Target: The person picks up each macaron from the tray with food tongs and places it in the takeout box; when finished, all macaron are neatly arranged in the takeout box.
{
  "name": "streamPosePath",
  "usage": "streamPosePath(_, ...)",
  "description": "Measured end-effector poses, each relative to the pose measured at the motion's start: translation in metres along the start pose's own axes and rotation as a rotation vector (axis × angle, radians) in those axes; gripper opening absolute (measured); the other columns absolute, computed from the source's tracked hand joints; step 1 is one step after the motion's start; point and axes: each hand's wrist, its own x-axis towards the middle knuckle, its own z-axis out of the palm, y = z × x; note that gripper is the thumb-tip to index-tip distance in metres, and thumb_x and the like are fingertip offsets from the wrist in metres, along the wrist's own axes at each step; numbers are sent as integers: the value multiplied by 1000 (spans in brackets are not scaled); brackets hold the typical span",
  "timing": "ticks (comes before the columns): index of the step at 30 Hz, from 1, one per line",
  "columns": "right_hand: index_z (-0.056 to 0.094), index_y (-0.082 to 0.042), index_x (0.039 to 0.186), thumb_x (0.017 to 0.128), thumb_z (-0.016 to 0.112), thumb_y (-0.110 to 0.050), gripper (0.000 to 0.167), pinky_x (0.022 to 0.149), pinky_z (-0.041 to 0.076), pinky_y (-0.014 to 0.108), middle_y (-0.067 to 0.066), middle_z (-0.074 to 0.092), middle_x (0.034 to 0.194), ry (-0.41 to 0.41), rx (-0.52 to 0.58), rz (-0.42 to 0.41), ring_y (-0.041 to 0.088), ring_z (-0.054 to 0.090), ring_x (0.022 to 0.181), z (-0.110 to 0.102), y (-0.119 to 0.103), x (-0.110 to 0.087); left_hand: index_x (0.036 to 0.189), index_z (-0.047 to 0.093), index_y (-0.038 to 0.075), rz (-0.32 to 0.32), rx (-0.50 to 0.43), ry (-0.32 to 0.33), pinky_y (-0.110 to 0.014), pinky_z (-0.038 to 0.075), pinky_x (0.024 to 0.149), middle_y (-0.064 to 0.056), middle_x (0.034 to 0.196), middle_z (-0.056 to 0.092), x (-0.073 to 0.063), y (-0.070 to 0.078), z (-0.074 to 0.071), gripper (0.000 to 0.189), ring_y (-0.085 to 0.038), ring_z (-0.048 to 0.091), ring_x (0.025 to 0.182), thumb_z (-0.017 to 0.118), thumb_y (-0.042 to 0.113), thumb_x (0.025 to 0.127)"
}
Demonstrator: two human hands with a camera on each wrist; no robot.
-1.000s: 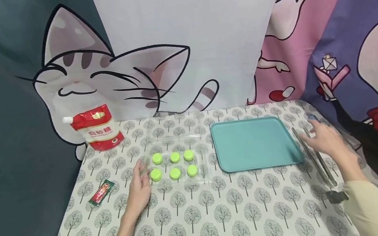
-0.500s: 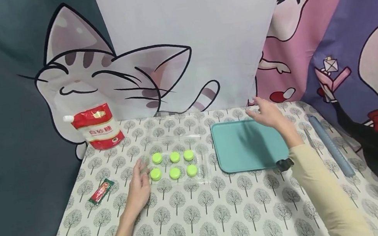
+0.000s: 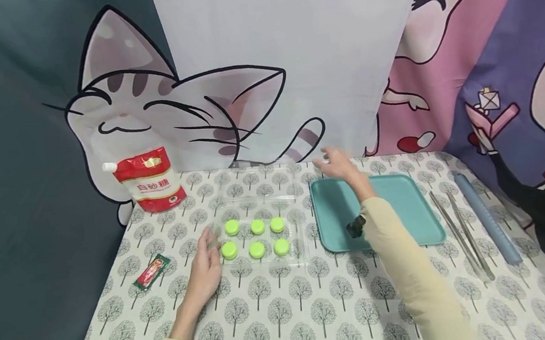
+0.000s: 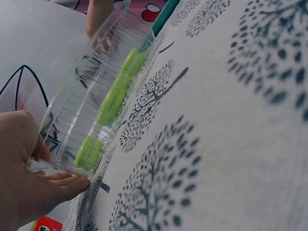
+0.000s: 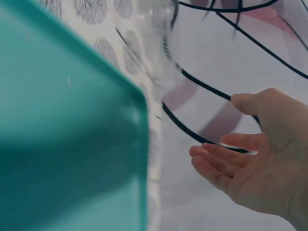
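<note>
Several bright green macarons [image 3: 257,249] sit in two rows in a clear plastic box [image 3: 294,254], whose hinged lid [image 3: 257,186] lies folded back behind it. At the box's left end is my left hand [image 3: 204,267]; its fingers and thumb rest against the clear wall, seen close in the left wrist view. My right hand [image 3: 337,163] is in the air over the back left corner of the teal tray [image 3: 403,205], near the lid's right side. In the right wrist view its fingers are spread and loosely bent, holding nothing.
Right of the tray lie metal tongs [image 3: 461,235] and a blue rolling pin [image 3: 487,218]. A red and white sugar pouch [image 3: 149,181] with a white cap stands at the back left. A small red and green packet [image 3: 152,272] lies left of my left hand.
My right hand has moved left from above the tongs, across the tray, to its back left corner. The left hand stays at the box. The head view has shifted slightly.
</note>
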Motion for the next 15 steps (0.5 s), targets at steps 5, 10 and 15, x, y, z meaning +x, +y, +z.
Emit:
streamPosePath(5, 27, 8, 154, 107, 45, -36, 68, 117, 40, 58, 33, 42, 151, 14, 56, 24, 46, 43, 139, 30, -6, 15, 162, 12, 7, 1, -7, 3, -54, 37, 120, -23, 161, 34, 1, -1, 0, 62, -42, 47, 141, 37, 4, 106)
streamPosePath(10, 29, 10, 153, 108, 40, -42, 69, 118, 40, 58, 32, 41, 152, -5, 113, 61, 47, 42, 141, 54, -7, 23, 162, 12, 6, -3, -13, 0, -53, 38, 120, -23, 161, 34, 1, 0, 1, 61, -43, 46, 141, 37, 4, 106)
streamPosePath(15, 37, 8, 151, 109, 38, -43, 66, 118, 41, 54, 29, 49, 148, -20, 187, 73, 43, 48, 137, 74, -6, 30, 163, 12, 8, -11, -22, -3, -52, 38, 120, -22, 161, 34, 1, -1, 0, 61, -41, 46, 142, 36, 5, 107)
